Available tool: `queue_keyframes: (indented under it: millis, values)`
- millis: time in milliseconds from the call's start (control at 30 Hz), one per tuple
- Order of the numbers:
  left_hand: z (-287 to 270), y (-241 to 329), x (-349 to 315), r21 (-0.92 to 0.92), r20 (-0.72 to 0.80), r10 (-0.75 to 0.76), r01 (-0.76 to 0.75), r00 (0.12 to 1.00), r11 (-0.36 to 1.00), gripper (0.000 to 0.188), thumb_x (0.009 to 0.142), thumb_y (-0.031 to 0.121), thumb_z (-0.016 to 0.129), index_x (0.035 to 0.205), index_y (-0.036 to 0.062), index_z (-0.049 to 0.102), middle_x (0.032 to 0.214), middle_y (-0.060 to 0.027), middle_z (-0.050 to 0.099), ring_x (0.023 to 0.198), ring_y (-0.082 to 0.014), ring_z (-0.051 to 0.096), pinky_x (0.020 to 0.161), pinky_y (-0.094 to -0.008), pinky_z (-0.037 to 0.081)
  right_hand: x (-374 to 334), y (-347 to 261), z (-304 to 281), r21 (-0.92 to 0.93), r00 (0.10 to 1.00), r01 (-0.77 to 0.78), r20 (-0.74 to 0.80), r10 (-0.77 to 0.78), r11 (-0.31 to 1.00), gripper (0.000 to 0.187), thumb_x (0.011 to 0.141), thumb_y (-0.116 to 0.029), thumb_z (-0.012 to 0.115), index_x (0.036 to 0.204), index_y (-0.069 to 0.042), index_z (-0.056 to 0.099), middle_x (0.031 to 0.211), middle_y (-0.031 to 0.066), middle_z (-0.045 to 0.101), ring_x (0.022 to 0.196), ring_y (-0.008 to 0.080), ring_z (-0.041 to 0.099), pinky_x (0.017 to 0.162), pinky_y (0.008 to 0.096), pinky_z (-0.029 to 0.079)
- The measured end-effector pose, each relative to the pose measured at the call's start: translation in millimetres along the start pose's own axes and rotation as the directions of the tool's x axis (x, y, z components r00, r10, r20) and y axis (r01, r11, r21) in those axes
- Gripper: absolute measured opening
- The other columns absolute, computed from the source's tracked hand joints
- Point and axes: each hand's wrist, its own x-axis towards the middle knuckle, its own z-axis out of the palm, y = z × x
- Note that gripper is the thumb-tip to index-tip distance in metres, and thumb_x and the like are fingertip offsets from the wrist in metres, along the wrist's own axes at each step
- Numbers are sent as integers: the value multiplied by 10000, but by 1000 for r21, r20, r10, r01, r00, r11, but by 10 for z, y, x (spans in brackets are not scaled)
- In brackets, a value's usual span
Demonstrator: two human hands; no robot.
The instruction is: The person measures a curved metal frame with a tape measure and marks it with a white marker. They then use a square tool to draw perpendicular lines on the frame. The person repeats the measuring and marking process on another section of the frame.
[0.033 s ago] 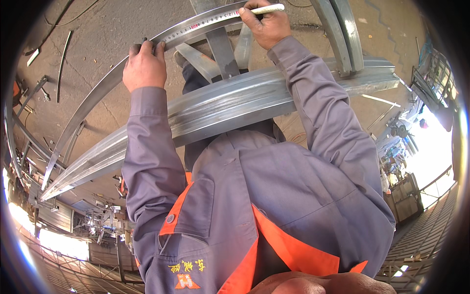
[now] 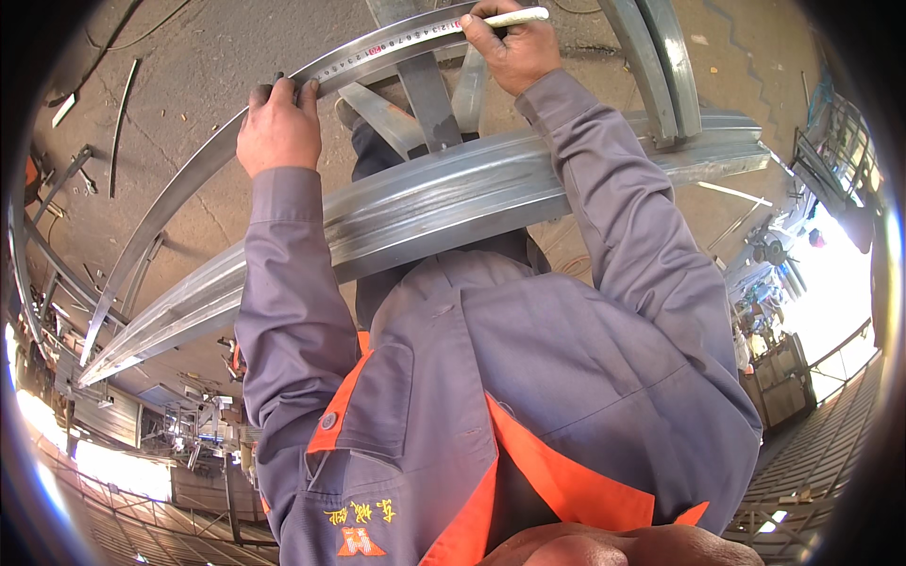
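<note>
"Well, in the head view, where's the tape [image 2: 396, 41]?"

"Along the curved bar [image 2: 192, 171]. My left fingers [image 2: 283, 91] pinch it there; my right fingers [image 2: 479, 36] grip a white marker [image 2: 517, 17]."

"What could go wrong?"

"If my left fingers slacken, the tape could slide, throwing any mark off."

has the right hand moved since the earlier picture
No: the right hand shows no visible shift against the paired steel bars, still lying to their left.

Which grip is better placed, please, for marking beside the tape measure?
Probably the right grip: it holds a white pen-like stick beside the tape measure. The left grip touches the curved metal strip, with no stick visible.
</note>
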Motion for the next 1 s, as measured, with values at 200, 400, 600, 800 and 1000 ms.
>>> queue_keyframes:
  millis: [200,400,600,800,1000]
  values:
    - [1,5,-2,2,5,-13,13,1000,1000,347,967,487,643,984,151,724,1049,-102,704,929,-354,716,759,-467,585,-9,-2,3,-8,1000,5,-10,-5,1000,283,962,-332,718,1016,-54,699,764,149,682,701,250,683,645,382,534]
    - [2,1,-3,-1,-5,-3,3,1000,1000,352,970,492,638,989,152,724,1055,-102,703,936,-355,716,761,-469,586,-11,3,6,-8,1000,-8,-7,8,1000,275,962,-321,719,1015,-52,699,764,148,683,699,241,679,644,379,533]
    - [-1,-2,-8,-4,-4,2,-2,1000,1000,352,970,490,639,990,149,723,1058,-103,701,938,-356,716,758,-472,587,-2,2,13,3,999,26,-24,-26,1000,270,963,-311,719,1011,-47,696,755,145,681,686,232,676,634,372,530]
    - [0,-2,-1,-2,-6,1,-1,1000,1000,351,967,490,642,997,150,726,1060,-102,700,935,-354,718,754,-471,588,-9,-12,0,5,1000,-13,-14,13,1000,272,966,-311,719,1009,-44,691,731,133,667,664,213,663,620,364,525]
    - [5,2,-12,0,-12,-2,2,1000,1000,343,959,486,657,1000,154,733,1058,-103,700,930,-353,719,749,-469,587,-14,13,20,242,990,-79,-95,105,967,232,958,-267,744,973,-42,689,728,29,649,657,121,607,598,309,495]
